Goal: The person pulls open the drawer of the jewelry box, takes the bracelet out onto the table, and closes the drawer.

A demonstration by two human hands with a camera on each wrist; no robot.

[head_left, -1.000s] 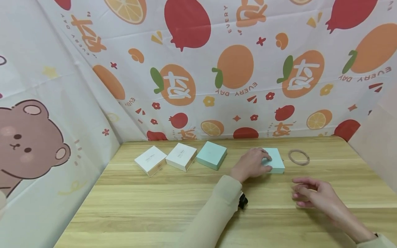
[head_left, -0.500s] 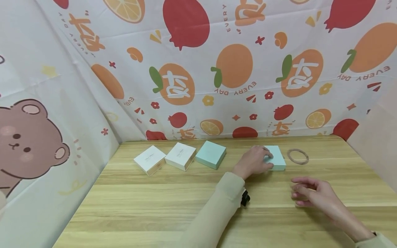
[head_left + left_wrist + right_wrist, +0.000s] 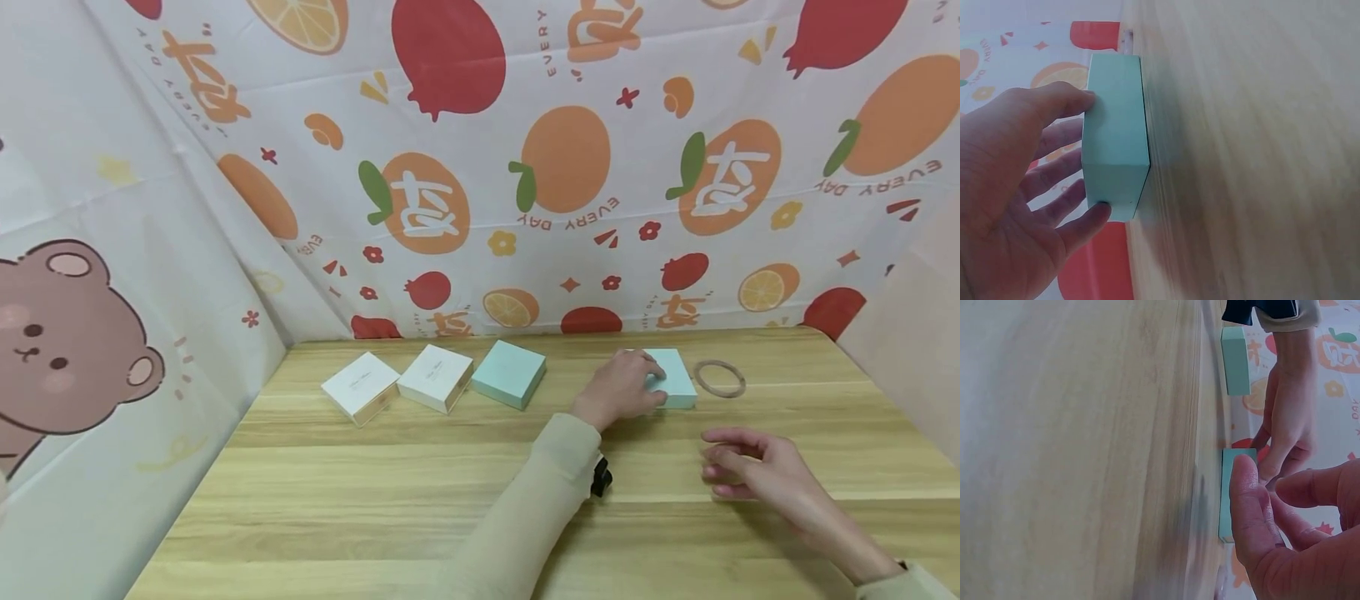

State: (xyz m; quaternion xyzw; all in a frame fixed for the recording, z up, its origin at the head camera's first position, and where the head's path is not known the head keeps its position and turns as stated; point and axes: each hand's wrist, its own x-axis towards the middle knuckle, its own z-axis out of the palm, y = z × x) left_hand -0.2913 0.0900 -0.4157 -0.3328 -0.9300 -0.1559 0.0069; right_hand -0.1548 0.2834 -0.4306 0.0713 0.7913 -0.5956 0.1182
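Note:
My left hand (image 3: 618,387) grips a flat mint green box (image 3: 678,379) near the back of the table, coming at it from the left. The left wrist view shows the thumb on the edge of this box (image 3: 1116,112) and the little finger at its end; the other fingers go partly out of sight behind it. Just right of the box lies a thin brownish ring (image 3: 720,379), flat on the wood. My right hand (image 3: 765,475) hovers in front of the ring, its fingers loosely bent and holding nothing.
A second mint green box (image 3: 510,375) stands left of the hands, beside two white boxes, a middle one (image 3: 437,378) and a leftmost one (image 3: 362,388). Behind the wooden table (image 3: 337,500) hangs a fruit-print cloth (image 3: 570,250).
The left hand has slid the mint green box slightly to the right and back, so it now sits closer to the ring. The right hand has stayed almost still.

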